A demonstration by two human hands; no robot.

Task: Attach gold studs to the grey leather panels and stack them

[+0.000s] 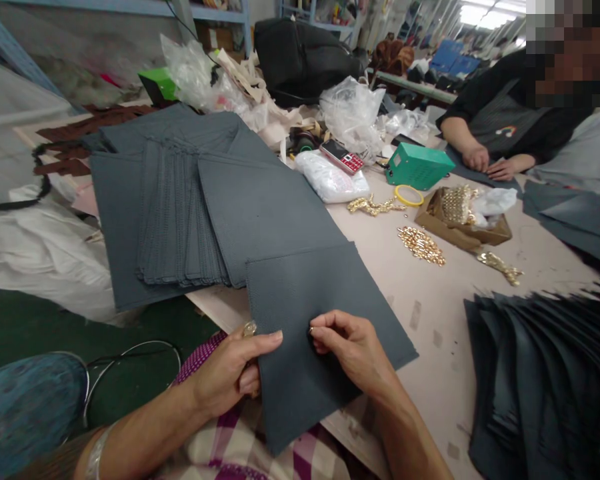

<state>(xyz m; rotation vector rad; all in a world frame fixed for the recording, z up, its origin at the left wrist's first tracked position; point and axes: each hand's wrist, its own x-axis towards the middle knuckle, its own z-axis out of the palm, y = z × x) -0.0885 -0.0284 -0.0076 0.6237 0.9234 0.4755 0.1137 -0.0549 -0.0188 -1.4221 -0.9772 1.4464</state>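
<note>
A dark blue-grey leather panel (305, 287) lies partly over the table edge and my lap. My left hand (230, 367) grips its left edge, thumb flat on top and the other fingers beneath. Above the middle of the panel, my right hand (350, 343) is closed in a pinch, with a tiny gold-coloured metal piece (311, 329) showing at the fingertips. Its exact kind is too small to tell. To the right of the panel lies a heap of small gold metal pieces (421, 245).
Stitched panels (180, 213) are stacked at left, more dark pieces (540, 380) at right. Beyond are a cardboard box (460, 233) with gold chain, yellow tape (409, 195), a green device (417, 167) and a red phone (343, 157). A co-worker's hands (490, 163) handle dark material.
</note>
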